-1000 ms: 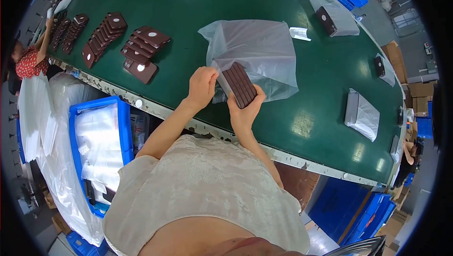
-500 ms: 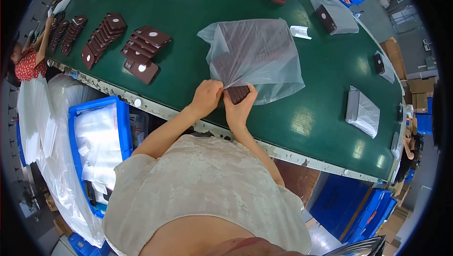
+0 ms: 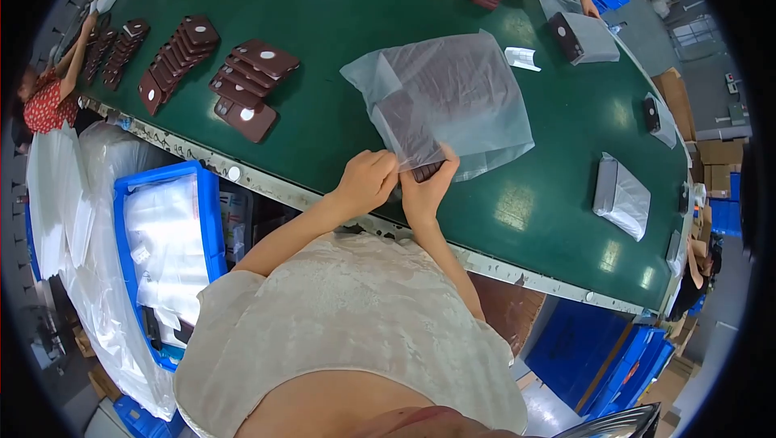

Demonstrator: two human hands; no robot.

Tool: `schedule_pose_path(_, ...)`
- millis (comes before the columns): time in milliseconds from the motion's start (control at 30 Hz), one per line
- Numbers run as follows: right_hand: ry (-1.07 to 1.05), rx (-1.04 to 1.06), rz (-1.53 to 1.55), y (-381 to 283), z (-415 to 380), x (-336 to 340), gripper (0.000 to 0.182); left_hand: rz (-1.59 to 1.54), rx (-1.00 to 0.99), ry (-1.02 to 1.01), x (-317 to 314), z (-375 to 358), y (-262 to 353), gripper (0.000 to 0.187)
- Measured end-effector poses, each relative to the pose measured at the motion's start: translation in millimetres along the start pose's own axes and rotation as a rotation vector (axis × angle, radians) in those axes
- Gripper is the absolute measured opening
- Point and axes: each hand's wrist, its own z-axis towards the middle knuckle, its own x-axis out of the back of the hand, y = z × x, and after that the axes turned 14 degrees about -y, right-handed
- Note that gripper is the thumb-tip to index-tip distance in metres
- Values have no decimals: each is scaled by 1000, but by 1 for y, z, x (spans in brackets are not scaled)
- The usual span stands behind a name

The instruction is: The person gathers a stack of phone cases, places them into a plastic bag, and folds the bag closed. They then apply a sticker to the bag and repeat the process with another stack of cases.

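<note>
Left hand (image 3: 370,182) pinches plastic bag (image 3: 453,98) mouth shut; right hand (image 3: 428,187) grips brown stack (image 3: 426,170) mostly inside it, on tabletop (image 3: 339,2).

You wore a pale cream top (image 3: 347,325) with a faint embossed floral or lace-like pattern across the fabric. Its short sleeves ended near the shoulder, so both your arms were bare from there down. Your left hand (image 3: 368,182) and right hand (image 3: 427,187) carried no gloves, and no rings or watch could be made out.
</note>
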Motion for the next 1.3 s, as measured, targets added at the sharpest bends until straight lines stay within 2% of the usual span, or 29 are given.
schedule_pose_path(67, -7, 10, 84, -1, 1, 0, 70, 12, 3, 20, 1, 4, 1, 11)
schedule_pose_path(167, -59, 5, -215, 17, 13, -7, 71, 51, 13, 47, 4, -1, 1, 11)
schedule_pose_path(300, -85, 91, -400, 17, 10, 3, 72, 80, 4, -50, 10, -7, -2, 11)
schedule_pose_path(467, 31, 129, -456, 27, 14, 1, 76, 74, -69, -99, 2, -9, 13, 8)
schedule_pose_path(567, -88, 139, -455, 33, 5, 5, 76, 62, -87, -128, -4, -22, 21, 9)
schedule_pose_path(700, -151, 163, -357, 24, 2, 20, 79, -24, -9, -289, 5, -14, 9, 14)
schedule_pose_path(767, -193, 131, -420, 21, -8, 31, 79, -95, 13, -384, 47, 7, 8, 13)
schedule_pose_path(833, -286, 71, -541, 20, -15, 37, 80, -64, 120, 25, 60, 32, -21, 15)
schedule_pose_path(900, -294, 89, -600, 25, -19, 37, 80, 69, 180, 303, 64, 73, -56, 31)
schedule_pose_path(933, -292, 107, -663, 27, -19, 36, 79, 69, 174, 301, 59, 86, -80, 31)
schedule_pose_path(1000, -273, 128, -739, 25, -16, 38, 79, -356, 344, -7, 39, 109, -118, 48)
schedule_pose_path(1033, -284, 147, -826, 24, -14, 39, 78, -364, 332, -12, 39, 117, -117, 48)
schedule_pose_path(1133, -311, 147, -999, 20, -21, 36, 76, -222, 442, -291, 45, 130, -102, 55)
schedule_pose_path(1233, -215, 106, -1104, 10, -15, 26, 75, -250, 428, -382, 51, 132, -97, 54)
schedule_pose_path(1300, -223, 62, -1112, 6, -12, 26, 75, -249, 418, -407, 57, 135, -95, 53)
